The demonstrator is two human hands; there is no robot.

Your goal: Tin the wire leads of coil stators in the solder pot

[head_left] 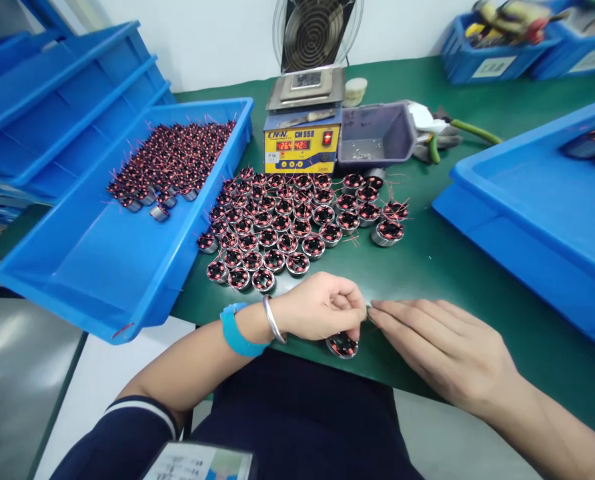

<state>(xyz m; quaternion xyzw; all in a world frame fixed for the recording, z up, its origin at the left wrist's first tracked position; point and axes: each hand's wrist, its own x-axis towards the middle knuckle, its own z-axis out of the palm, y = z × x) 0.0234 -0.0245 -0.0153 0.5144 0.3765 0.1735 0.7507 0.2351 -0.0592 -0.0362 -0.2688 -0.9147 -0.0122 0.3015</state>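
A ring-shaped motor stator with copper windings sits near the table's front edge, partly under my left hand. The fingers of that hand are curled and pinched just above the stator; what lies between them is too small to make out. My right hand is to the right, its fingers extended together and its thumb hidden below. Its fingertips press together close to the left fingertips, at a small pale tip that I cannot identify. Behind my hands stand many similar stators in loose rows, thin wire ends sticking out.
A blue tray on the left holds piled stators; more blue trays stand at right. At the back are a yellow soldering unit, a grey-purple bin, green-handled pliers, a fan and blue tool bins.
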